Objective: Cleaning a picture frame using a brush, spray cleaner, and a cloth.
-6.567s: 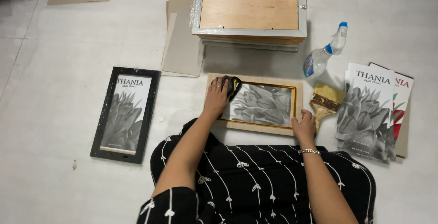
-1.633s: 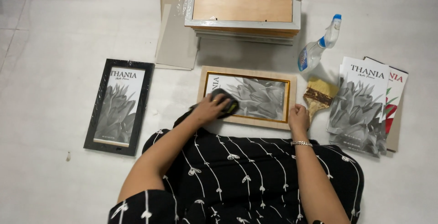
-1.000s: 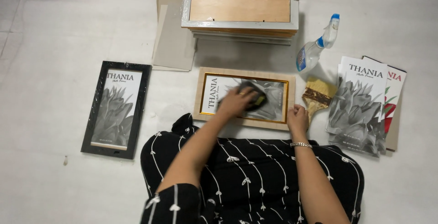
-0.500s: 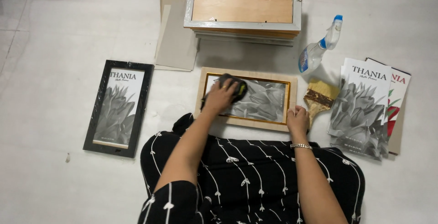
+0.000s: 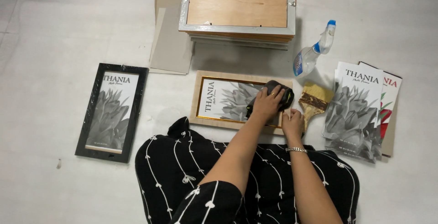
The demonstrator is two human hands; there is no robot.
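The light wooden frame (image 5: 228, 103) lies flat on the floor (image 5: 54, 32) right in front of the seated person, and it serves here as the landmark. The left hand (image 5: 267, 104) presses a dark cloth (image 5: 278, 95) onto the right end of the frame's glass, fingers curled down over the cloth and gripping it. The right hand (image 5: 292, 123) rests on the frame's lower right corner, fingers bent and pressed flat to steady it, grasping nothing.

By my judgement the wiping is well under way: the cloth sits at the right end, and the left and middle of the glass look clean, though I cannot tell whether they have been covered. The part under the cloth is hidden.

The frame itself is pale wood with a thin gold inner border, holding a black-and-white flower print with lettering down its left side.

Just right of the frame lies a paintbrush (image 5: 314, 103), and beyond it a fan of printed inserts (image 5: 356, 114). Up and to the right of the frame a spray bottle (image 5: 312, 53) lies tilted. Behind the frame stands a stack of frames (image 5: 237, 9) lying back-side up, with grey card sheets (image 5: 171, 41) beside it. Well to the left of the frame lies a black frame (image 5: 112, 112) in plastic wrap.
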